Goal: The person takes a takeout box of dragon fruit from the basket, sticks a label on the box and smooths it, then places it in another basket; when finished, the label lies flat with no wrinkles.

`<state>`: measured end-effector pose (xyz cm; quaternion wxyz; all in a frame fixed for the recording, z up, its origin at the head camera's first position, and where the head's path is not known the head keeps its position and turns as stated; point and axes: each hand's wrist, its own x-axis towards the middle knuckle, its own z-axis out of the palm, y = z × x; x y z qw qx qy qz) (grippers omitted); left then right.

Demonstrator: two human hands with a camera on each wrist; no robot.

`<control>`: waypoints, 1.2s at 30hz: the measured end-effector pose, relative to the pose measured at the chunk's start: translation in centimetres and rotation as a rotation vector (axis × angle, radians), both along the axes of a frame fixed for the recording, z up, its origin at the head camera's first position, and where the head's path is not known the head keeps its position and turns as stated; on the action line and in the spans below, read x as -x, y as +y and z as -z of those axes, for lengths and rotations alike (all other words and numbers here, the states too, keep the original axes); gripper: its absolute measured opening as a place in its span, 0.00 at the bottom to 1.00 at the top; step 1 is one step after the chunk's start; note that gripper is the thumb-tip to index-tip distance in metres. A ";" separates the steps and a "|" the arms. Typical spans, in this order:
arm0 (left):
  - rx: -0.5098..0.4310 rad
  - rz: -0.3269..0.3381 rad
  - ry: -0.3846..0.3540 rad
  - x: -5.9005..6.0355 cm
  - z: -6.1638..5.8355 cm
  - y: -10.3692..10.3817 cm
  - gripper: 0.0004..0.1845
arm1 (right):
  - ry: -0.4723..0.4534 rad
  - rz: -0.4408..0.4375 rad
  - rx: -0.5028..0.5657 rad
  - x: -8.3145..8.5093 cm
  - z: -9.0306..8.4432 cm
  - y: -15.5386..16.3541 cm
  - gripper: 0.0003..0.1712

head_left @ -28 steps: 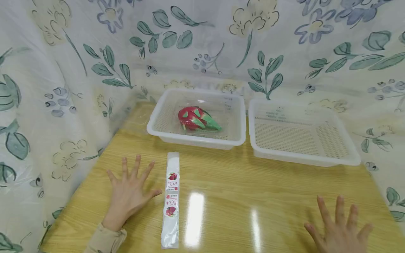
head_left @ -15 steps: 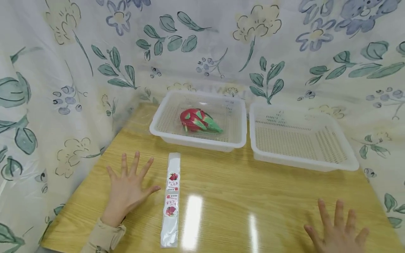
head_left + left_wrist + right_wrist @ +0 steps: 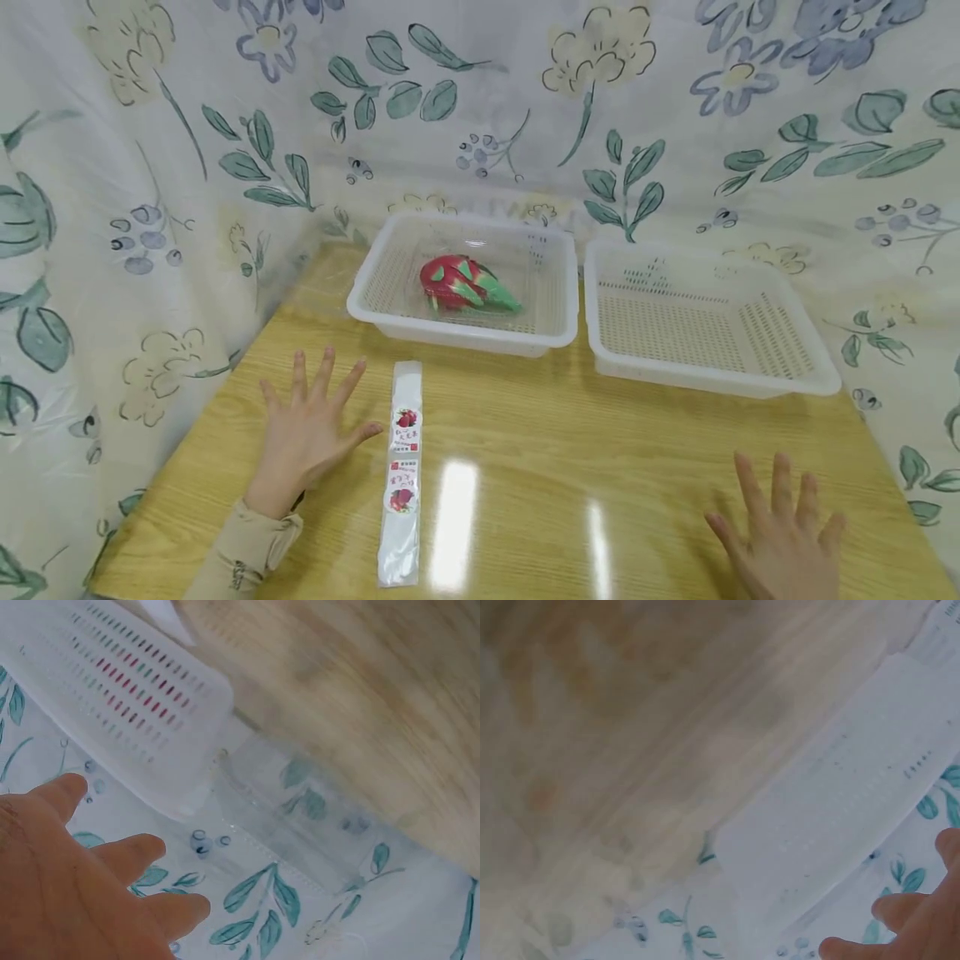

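Observation:
My left hand is spread with straight fingers at the left of the table, holding nothing. Just right of its thumb lies a long, narrow whitish strip bearing two labels with dragon fruit pictures. At the lower right, my right hand has its fingers spread too, and nothing is in it. A red and green dragon fruit sits under clear plastic inside the left white basket. In the left wrist view its red colour shows through the basket's slots, beyond my fingertips.
A second white basket, with a slotted bottom, stands to the right of the first. Clear plastic lies at the back left corner, beside the left basket. A floral curtain surrounds the wooden table at the back and sides.
My right hand has shifted slightly forward and to the left. The left hand has moved forward a little, its fingers still spread. The head view sways slightly; the baskets, fruit and strip stay put.

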<state>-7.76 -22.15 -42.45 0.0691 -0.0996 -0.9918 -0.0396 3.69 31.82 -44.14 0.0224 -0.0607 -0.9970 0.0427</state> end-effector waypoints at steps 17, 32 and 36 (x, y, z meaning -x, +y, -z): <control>-0.084 0.016 -0.035 3.1 -2.1 1.9 0.45 | 0.179 -0.297 0.064 7.6 -4.7 -5.5 0.47; -0.177 0.003 -0.109 5.3 -1.5 3.8 0.44 | 0.164 -0.412 0.164 16.0 -8.1 -12.3 0.46; -0.203 0.003 -0.137 5.9 -1.5 4.2 0.44 | 0.179 -0.433 0.173 17.6 -8.9 -13.8 0.46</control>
